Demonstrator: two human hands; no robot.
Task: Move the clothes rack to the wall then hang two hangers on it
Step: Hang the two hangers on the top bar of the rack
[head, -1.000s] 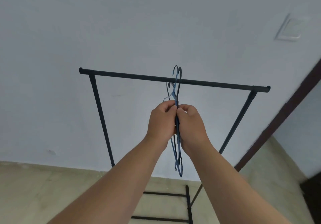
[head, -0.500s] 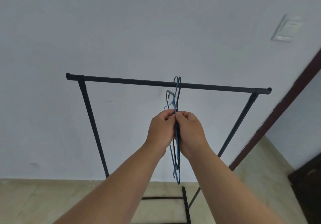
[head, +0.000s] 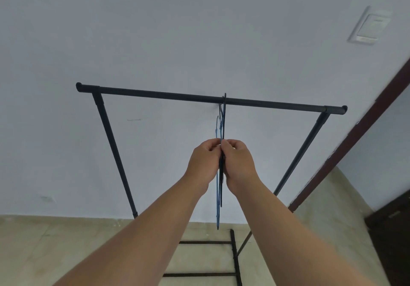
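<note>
A black clothes rack (head: 155, 93) stands close against the pale wall, its top bar running across the middle of the view. Thin blue hangers (head: 218, 199), seen edge-on and pressed together, hang upright in front of the bar right of its middle. One hook reaches over the bar; a second hook tip sits lower, below the bar. My left hand (head: 203, 162) and my right hand (head: 238, 163) pinch the hangers between them from either side, just below the bar.
A wall switch plate (head: 369, 27) sits high on the right. A dark door frame (head: 346, 150) slants down the right side, with a dark doorway below it. The rack's base bars (head: 233, 257) lie on the beige floor.
The hangers have come down slightly, so the hook now sits over the bar. The rack's top bar appears lower and wider in the view. Both hands keep their grip.
</note>
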